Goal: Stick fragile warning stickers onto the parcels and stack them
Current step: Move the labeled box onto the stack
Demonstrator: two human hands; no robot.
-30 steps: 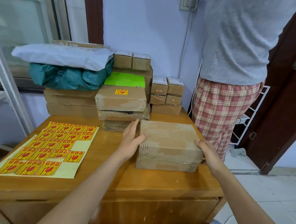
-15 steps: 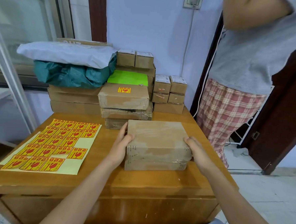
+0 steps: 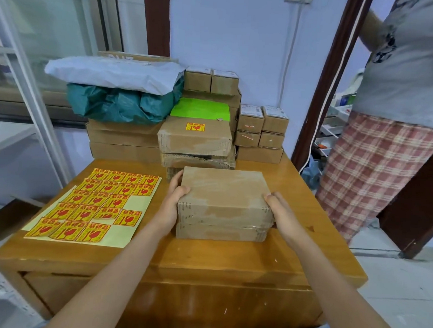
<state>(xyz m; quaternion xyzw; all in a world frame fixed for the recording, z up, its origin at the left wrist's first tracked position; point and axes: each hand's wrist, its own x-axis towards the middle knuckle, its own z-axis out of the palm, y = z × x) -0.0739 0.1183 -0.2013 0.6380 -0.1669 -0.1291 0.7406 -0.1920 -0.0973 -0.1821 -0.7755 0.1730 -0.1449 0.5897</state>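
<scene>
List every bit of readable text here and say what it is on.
Sticker sheet: red characters over a broken-glass sign, too blurred to read.
Stickered parcel: same, unreadable.
Small boxes: labels too small.
Back carton: cut-off letters, unclear.
Held parcel: none.

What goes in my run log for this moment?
left hand grips parcel | right hand grips parcel | no sticker yet | sticker sheet left

A: What stands at the right?
B: A person in a grey shirt (image 3: 414,61) and red plaid trousers (image 3: 368,171), in a dark brown wooden doorway (image 3: 322,94).
A: And behind?
B: A pale blue wall (image 3: 229,34) with a white cable (image 3: 290,50) hanging down.
</scene>
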